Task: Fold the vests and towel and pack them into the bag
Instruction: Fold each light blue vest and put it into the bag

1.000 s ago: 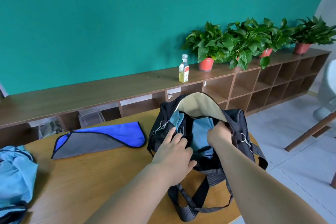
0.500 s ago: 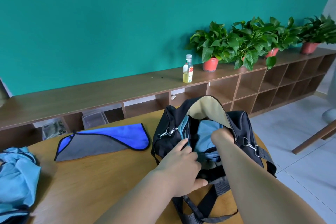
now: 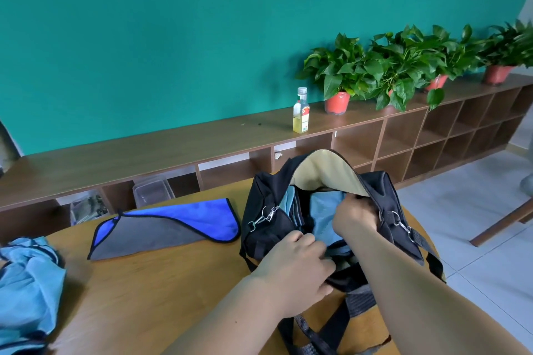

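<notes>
Now half packed, the duffel bag (image 3: pixel 268 233) stands open on the table (image 3: pixel 161 291) with a folded light-blue vest (image 3: pixel 323 216) inside. The vest looks soft and light and is best held by its folded edge. The right hand (image 3: pixel 353 217) has its grip curled into it. The left hand (image 3: pixel 297 265), flat-fingered a second ago, now has its grip clamped on the bag's near rim. The towel (image 3: pixel 161 228) and a second vest (image 3: pixel 28 277) lie to the left.

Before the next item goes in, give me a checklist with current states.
1. bag open: ok, flap up.
2. packed vest seated flat: cannot tell, right hand covers part of it.
3. towel folded: ok, lies on the table.
4. loose vest folded: not ok, crumpled at the table's left edge.
5. hands free: not ok, left hand grips the bag rim, right hand is in the opening.
</notes>
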Motion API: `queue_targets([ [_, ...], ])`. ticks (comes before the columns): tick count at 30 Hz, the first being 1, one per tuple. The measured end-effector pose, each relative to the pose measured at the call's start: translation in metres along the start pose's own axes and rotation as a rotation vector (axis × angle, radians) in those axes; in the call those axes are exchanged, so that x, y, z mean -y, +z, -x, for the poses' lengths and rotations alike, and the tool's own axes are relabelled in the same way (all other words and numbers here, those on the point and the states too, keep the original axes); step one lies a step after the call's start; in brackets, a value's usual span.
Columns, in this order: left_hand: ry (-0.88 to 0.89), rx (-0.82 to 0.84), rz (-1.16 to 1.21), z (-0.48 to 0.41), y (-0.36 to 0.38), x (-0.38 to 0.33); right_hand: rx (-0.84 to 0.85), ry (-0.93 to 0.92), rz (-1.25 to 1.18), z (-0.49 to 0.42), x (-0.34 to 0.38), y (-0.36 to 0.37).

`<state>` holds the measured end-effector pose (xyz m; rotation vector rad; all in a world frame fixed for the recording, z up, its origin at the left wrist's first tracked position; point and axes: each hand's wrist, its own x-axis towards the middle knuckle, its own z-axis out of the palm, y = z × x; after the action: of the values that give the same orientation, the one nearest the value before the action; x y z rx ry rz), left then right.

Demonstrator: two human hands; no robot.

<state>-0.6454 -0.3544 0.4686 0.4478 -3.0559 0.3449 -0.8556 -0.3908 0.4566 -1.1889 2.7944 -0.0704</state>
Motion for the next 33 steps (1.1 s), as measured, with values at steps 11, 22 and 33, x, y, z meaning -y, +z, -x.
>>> queue_targets([
  [11, -0.264, 0.047, 0.004, -0.004, -0.009, 0.022, 0.001, -0.434, 0.464, 0.003, 0.001, 0.017],
  [22, -0.271, 0.036, -0.079, -0.001, -0.018, 0.023, 0.316, -0.277, -0.018, -0.023, -0.014, 0.041],
  [33, -0.398, 0.101, -0.163, 0.018, -0.041, 0.044, 0.034, -0.433, -0.084, -0.007, -0.036, -0.043],
])
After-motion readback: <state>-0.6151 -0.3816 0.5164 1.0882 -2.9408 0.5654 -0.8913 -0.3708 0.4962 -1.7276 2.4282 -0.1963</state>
